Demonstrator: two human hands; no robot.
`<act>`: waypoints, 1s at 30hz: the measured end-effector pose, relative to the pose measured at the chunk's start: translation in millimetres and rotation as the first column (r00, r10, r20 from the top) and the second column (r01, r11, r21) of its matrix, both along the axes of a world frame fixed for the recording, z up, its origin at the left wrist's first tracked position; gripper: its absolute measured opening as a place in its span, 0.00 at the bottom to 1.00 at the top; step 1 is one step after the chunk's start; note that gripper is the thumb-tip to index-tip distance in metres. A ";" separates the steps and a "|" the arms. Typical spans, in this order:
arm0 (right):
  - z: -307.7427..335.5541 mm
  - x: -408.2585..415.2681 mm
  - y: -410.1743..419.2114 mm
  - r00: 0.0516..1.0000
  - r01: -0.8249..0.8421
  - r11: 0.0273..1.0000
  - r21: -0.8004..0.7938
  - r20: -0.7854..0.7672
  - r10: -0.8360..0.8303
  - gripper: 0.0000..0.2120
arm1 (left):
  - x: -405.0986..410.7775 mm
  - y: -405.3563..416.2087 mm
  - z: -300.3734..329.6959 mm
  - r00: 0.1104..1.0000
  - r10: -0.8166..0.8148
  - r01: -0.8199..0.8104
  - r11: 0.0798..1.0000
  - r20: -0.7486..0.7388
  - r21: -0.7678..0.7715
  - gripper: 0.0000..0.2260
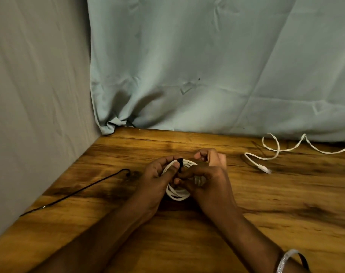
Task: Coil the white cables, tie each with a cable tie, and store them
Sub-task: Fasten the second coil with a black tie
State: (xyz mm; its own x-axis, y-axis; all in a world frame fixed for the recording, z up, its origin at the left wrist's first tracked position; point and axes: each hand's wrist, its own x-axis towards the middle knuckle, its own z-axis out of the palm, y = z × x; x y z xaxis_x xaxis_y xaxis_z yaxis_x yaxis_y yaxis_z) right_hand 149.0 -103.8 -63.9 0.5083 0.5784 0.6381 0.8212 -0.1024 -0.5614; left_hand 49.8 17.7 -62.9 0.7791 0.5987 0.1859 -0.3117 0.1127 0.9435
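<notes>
Left of the grip, a loose black cable tie (pixel 77 191) lies flat on the wooden worktop (pixel 266 203). Left hand (pixel 157 178) fingers are closed, pinching the coiled white cable (pixel 177 194) and a black cable tie (pixel 180 164) wrapped over it. Right hand (pixel 205 178) is closed on the same coil, between both hands. Right of the grip, an uncoiled white cable (pixel 274 152) lies apart. Curtain (pixel 207 66) behind.
</notes>
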 end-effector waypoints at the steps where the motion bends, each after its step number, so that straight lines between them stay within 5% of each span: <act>1: -1.0 -0.5 0.2 1.000 -0.016 1.000 -0.011 -0.006 0.016 0.10 | -0.5 -0.2 0.7 1.000 0.011 -0.011 0.999 0.007 0.032 0.09; 5: 1.4 -4.7 -4.4 0.960 -0.214 0.975 0.067 -0.171 0.222 0.15 | -3.3 -1.0 5.9 0.998 0.042 -0.049 0.980 0.037 0.192 0.08; 9: 10.9 -14.6 -8.9 0.719 -0.263 0.899 0.350 -0.551 0.424 0.21 | -8.6 -0.9 11.1 0.991 0.105 -0.129 0.925 0.085 0.357 0.08; 16: 15.9 -10.3 -1.8 0.611 -0.142 0.946 0.291 -0.726 0.315 0.28 | -15.3 2.5 15.3 0.993 0.103 -0.091 0.448 0.050 0.889 0.09; 20: 14.8 -11.1 -0.8 0.614 -0.123 0.959 0.255 -0.740 0.275 0.28 | -13.3 -0.2 18.7 0.993 0.109 -0.079 0.269 0.051 0.960 0.12; 30: 24.7 -7.6 -10.9 0.333 -0.195 0.943 0.269 -0.886 0.322 0.14 | -13.2 -1.4 17.2 0.981 0.132 -0.141 0.014 0.138 0.990 0.14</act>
